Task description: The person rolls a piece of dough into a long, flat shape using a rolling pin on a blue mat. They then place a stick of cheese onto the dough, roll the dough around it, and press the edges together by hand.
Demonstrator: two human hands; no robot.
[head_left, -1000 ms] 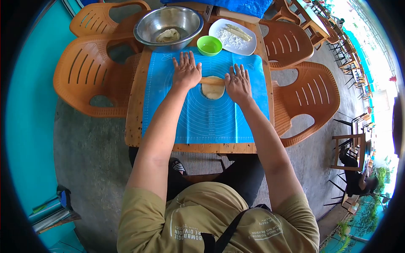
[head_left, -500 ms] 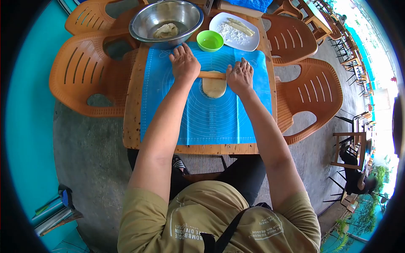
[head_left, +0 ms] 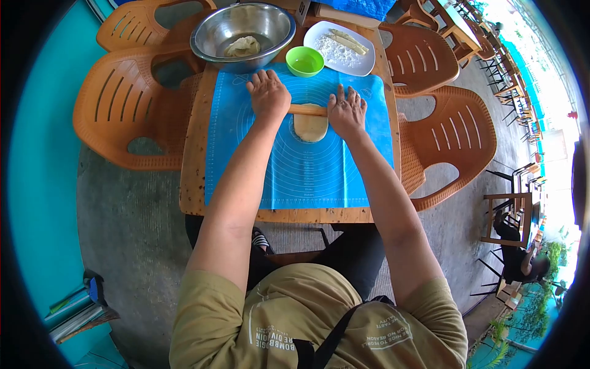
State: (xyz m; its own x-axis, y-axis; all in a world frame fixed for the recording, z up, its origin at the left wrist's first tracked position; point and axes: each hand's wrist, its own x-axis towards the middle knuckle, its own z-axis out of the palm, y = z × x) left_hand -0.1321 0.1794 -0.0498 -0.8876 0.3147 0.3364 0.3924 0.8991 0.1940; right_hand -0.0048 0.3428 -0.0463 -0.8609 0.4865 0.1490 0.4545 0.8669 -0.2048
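Note:
A wooden rolling pin (head_left: 308, 110) lies across a flat oval of pale dough (head_left: 311, 128) on the blue mat (head_left: 319, 178). My left hand (head_left: 269, 95) rests over the pin's left end, and my right hand (head_left: 348, 112) presses on its right end with the fingers pointing forward. Both palms hide the pin's ends. Beyond my hands stand a green bowl (head_left: 305, 61) and a metal bowl (head_left: 270, 27) with a lump of dough (head_left: 242, 47) inside. A white plate (head_left: 362, 66) holds white flour (head_left: 337, 53) and pale dough strips (head_left: 349, 42).
The mat lies on a wooden table (head_left: 192, 178). Orange chairs stand at its left (head_left: 117, 111) and right (head_left: 461, 132). A blue plastic bag (head_left: 362, 8) is at the far edge. A seated person (head_left: 522, 261) is far off to the right.
The view has shifted slightly. Both hands remain on the rolling pin, which stays over the upper part of the dough.

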